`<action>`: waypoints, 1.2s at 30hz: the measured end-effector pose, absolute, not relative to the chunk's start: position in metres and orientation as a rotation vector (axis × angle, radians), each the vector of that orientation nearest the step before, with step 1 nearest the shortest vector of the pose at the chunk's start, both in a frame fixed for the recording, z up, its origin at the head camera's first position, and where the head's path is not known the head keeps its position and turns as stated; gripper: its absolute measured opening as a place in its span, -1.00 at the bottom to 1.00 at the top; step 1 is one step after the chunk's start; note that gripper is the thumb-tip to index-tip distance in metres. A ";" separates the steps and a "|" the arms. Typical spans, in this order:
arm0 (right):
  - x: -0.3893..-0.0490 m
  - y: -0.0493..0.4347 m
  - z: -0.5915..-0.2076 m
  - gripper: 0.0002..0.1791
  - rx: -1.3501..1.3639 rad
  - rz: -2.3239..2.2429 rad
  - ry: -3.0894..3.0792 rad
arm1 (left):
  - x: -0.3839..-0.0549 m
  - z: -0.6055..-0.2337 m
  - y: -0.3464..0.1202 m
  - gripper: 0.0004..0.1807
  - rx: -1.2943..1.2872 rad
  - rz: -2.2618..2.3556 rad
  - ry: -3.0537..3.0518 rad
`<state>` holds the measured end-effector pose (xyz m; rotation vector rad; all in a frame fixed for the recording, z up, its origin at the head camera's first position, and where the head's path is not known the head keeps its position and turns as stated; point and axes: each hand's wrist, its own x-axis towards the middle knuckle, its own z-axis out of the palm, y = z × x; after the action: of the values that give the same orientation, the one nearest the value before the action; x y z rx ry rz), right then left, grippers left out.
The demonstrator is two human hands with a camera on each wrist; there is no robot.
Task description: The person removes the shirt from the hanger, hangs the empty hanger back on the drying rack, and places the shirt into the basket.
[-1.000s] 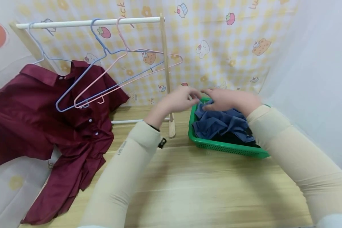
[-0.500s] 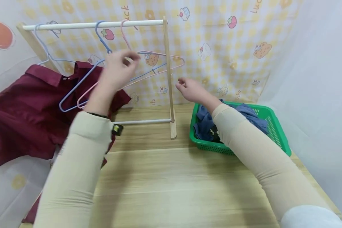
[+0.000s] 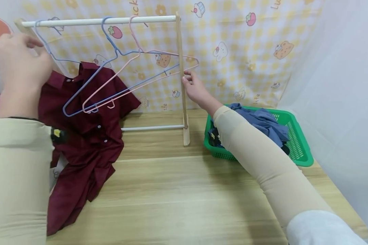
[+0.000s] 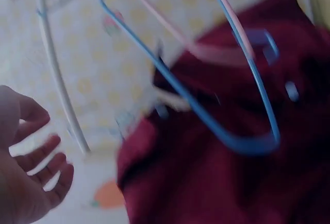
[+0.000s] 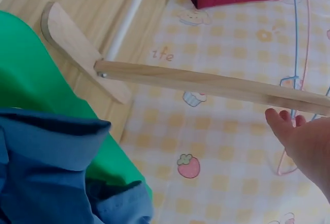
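Note:
My left hand [image 3: 23, 64], a little blurred, is raised near the left end of the clothes rack's white rail [image 3: 79, 22]. Its fingers [image 4: 38, 170] bend loosely around nothing in the left wrist view. Close by, a maroon shirt [image 3: 92, 102] hangs on a light blue hanger [image 3: 45, 44]. At the rack's right wooden post [image 3: 184, 102] is my right hand [image 3: 197, 90], fingers relaxed; in the right wrist view the fingertips are right beside the post, and contact is hard to tell. A blue hanger [image 3: 110, 37] and a pink hanger [image 3: 134, 35] hang on the rail between my hands.
A green basket [image 3: 305, 149] with blue clothing [image 3: 262, 122] stands at the right on the wooden table [image 3: 184, 190], partly behind my right forearm. The rack's lower bar [image 3: 153, 128] runs just above the tabletop. Behind it hangs a yellow checked cloth [image 3: 233, 44].
From above the basket, both hands have moved left. The left hand crossed past the hangers to the rack's far left; the right hand came to the right post.

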<state>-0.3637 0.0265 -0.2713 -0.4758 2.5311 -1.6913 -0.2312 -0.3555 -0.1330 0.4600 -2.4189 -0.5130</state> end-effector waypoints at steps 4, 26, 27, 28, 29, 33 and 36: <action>-0.369 0.023 -0.276 -0.44 -0.523 -1.708 2.560 | -0.224 -0.144 -0.384 -0.26 0.644 -0.421 -2.576; -0.370 0.018 -0.280 -0.58 -0.404 -1.567 2.628 | -0.211 -0.204 -0.423 -0.09 0.676 -0.154 -2.594; -0.371 0.019 -0.280 -0.57 -0.405 -1.558 2.638 | -0.212 -0.204 -0.422 -0.12 0.663 -0.149 -2.590; -0.372 0.020 -0.280 -0.56 -0.406 -1.553 2.647 | -0.213 -0.204 -0.421 -0.15 0.656 -0.158 -2.583; -0.373 0.021 -0.279 -0.56 -0.409 -1.548 2.660 | -0.215 -0.202 -0.419 -0.19 0.647 -0.174 -2.569; -0.375 0.026 -0.276 -0.59 -0.408 -1.575 2.680 | -0.221 -0.194 -0.415 -0.24 0.659 -0.240 -2.522; -0.374 0.026 -0.278 -0.60 -0.403 -1.589 2.660 | -0.218 -0.192 -0.417 -0.26 0.672 -0.358 -2.476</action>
<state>-0.3745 0.0261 -0.2784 -0.4029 2.6603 -1.5887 -0.2182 -0.4175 -0.1917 0.6723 -2.4757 -0.3576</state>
